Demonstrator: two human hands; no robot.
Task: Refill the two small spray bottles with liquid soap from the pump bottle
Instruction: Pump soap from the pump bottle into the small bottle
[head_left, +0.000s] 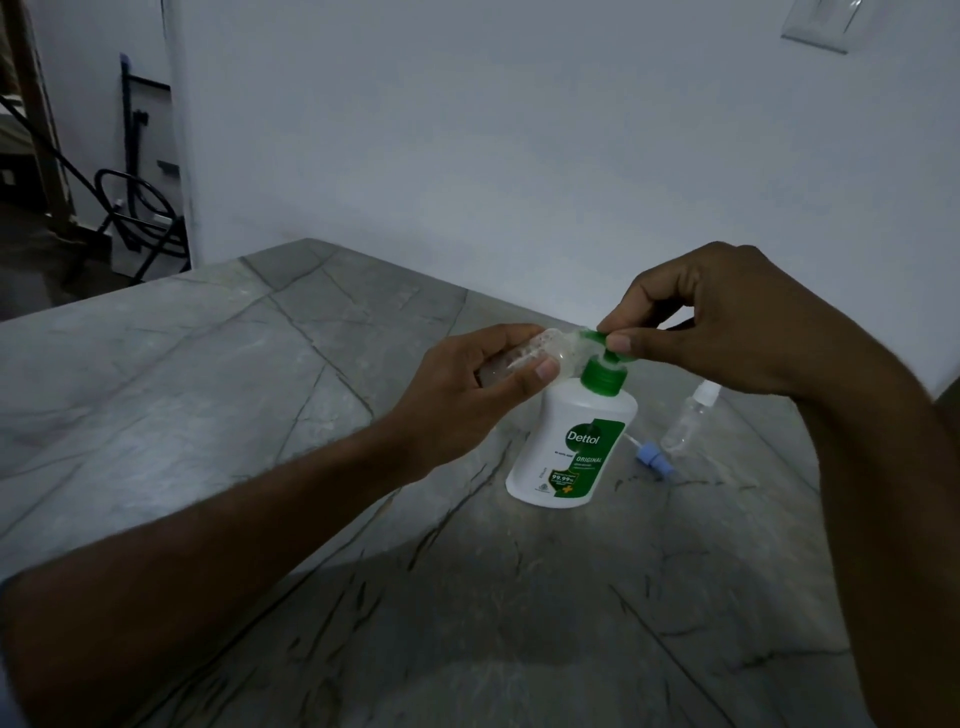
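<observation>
While I watch through the head camera, my left hand (462, 384) grips a clear spray bottle (524, 356) tilted with its mouth at the nozzle of the pump bottle (571, 447), and my right hand (727, 322) pinches the green pump head (602, 345). I judge soap could miss the narrow mouth and run down onto the stone table (260, 364) if the bottle drifts. I count two spray bottles, the second (691, 421) lying beside the pump bottle, one pump bottle, and one loose blue sprayer cap (652, 457).

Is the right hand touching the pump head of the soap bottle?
Touching. The head view shows the right hand with thumb and fingertips pressed onto the green pump head of the soap bottle, no gap visible.
</observation>
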